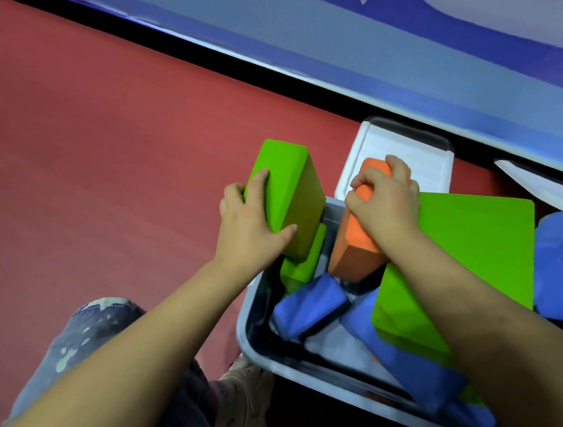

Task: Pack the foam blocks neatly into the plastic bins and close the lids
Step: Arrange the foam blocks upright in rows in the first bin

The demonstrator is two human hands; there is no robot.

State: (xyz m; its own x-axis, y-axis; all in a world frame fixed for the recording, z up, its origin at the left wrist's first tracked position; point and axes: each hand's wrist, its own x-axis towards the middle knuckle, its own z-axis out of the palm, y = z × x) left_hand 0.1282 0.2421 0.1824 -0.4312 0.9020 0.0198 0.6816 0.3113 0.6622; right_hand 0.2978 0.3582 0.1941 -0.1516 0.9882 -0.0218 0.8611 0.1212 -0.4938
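While the left hand [255, 224] grips a green foam block [283, 196] over the bin's [253, 345] left rim, the right hand [384, 199] clutches an orange block [355, 251] standing inside among blue blocks [309, 305].

A: surface?
B: red floor [109, 128], black strip and blue wall along the far edge.
A: what's on it?
B: bin [254, 341], white lid [400, 145] just behind it, shoe [248, 403] by the bin's near corner.
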